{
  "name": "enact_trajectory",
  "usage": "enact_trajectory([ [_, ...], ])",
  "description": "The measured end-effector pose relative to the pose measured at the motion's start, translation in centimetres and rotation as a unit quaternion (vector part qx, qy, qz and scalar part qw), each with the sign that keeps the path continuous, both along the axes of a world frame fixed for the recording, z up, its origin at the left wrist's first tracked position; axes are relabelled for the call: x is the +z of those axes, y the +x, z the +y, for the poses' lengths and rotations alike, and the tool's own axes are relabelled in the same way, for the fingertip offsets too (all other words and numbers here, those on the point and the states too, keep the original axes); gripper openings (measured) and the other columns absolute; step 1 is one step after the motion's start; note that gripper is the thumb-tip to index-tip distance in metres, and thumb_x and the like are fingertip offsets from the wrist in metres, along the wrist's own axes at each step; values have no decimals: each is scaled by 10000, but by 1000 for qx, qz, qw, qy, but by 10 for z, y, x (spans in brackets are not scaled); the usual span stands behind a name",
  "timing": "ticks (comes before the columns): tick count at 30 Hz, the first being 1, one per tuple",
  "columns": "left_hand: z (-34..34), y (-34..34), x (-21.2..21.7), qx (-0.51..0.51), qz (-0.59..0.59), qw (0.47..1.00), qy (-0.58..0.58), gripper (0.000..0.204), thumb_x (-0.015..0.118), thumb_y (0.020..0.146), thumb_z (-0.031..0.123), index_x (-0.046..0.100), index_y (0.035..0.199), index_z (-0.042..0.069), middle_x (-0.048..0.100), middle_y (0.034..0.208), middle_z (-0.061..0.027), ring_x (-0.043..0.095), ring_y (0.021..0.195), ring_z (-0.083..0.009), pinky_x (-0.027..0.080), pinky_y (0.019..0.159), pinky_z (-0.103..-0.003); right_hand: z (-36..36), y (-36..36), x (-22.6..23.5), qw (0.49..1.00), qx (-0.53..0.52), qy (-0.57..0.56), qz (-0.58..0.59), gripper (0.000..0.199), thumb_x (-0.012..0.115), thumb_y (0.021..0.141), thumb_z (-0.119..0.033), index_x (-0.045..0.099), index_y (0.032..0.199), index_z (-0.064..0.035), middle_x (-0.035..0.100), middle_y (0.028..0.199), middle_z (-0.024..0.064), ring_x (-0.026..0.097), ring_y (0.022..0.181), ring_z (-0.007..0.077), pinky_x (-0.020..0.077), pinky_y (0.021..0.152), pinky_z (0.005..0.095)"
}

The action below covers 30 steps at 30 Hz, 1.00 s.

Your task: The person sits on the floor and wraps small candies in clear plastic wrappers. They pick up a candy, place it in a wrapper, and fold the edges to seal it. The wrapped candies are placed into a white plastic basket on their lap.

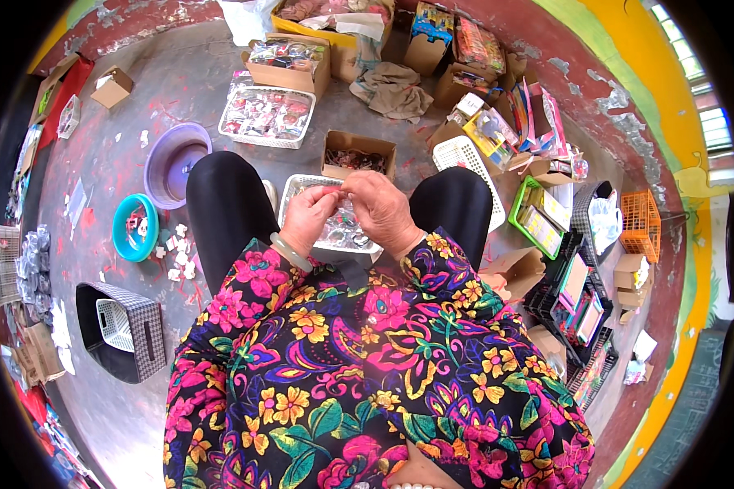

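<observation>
My left hand (306, 220), with a pale bangle (290, 253) at its wrist, is closed in a pinch. Its fingertips meet those of my right hand (381, 213), whose fingers are also closed. Whatever lies between them is too small and too covered to make out. Both hands are over a white plastic basket (299, 181) between my knees. Small clear packets (347, 234) show inside it, partly hidden by my hands. Just beyond stands an open cardboard box (359, 140) with a heap of small dark reddish items.
Farther off, a white basket (267, 140) of packets stands by a filled carton (302, 77). At left are a purple tub (165, 191), a turquoise basin (121, 238) and a checked bin (143, 326). A green basket (538, 232) and black crates (559, 297) crowd the right.
</observation>
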<state>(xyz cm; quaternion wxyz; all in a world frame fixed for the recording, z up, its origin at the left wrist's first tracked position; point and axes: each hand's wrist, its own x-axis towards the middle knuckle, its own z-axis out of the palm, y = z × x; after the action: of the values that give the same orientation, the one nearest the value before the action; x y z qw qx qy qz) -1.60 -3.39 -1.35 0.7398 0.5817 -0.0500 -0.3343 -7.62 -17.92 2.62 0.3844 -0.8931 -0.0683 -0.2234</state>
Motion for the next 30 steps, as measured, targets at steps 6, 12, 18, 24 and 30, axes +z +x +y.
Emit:
enact_trajectory([
  [6, 3, 4, -16, -6, 8, 999, -45, 234, 486, 916, 118, 597, 1065, -24, 628, 934, -49, 595, 830, -109, 475, 757, -232, 1, 3, -8, 995, 3, -93, -22, 181, 587, 686, -41, 582, 866, -57, 507, 1144, 135, 477, 1063, 330, 399, 870, 400],
  [12, -2, 0, -7, 41, 29, 997, -55, 223, 493, 910, 126, 607, 1038, -17, 621, 909, -40, 591, 799, -106, 493, 707, -228, 11, -3, -2, 972, 11, -227, -67, 190, 580, 681, -105, 581, 862, -45, 527, 1070, 77, 504, 967, 259, 395, 830, 394],
  [18, -2, -3, 5, 37, 50, 998, -22, 200, 514, 893, 113, 624, 1009, -9, 623, 890, -36, 588, 769, -100, 488, 666, -217, 10, -6, -10, 969, 63, -237, -27, 120, 532, 732, -131, 550, 825, -57, 571, 862, 71, 591, 685, 212, 476, 567, 325],
  [24, -5, -6, -11, 31, -134, 990, 37, 201, 527, 878, 98, 638, 993, -23, 627, 844, -9, 547, 744, -60, 444, 663, -196, 8, -4, -20, 988, 16, -136, 76, 125, 579, 756, -143, 567, 870, -93, 587, 819, 61, 595, 698, 251, 488, 577, 344],
  [30, -5, -8, -7, 42, -86, 995, 4, 199, 523, 885, 91, 628, 1005, -28, 628, 893, -28, 558, 787, -72, 453, 696, -193, 3, -4, -11, 980, 75, -144, 113, 147, 555, 770, -157, 586, 897, -90, 587, 879, 63, 604, 711, 273, 498, 596, 369],
])
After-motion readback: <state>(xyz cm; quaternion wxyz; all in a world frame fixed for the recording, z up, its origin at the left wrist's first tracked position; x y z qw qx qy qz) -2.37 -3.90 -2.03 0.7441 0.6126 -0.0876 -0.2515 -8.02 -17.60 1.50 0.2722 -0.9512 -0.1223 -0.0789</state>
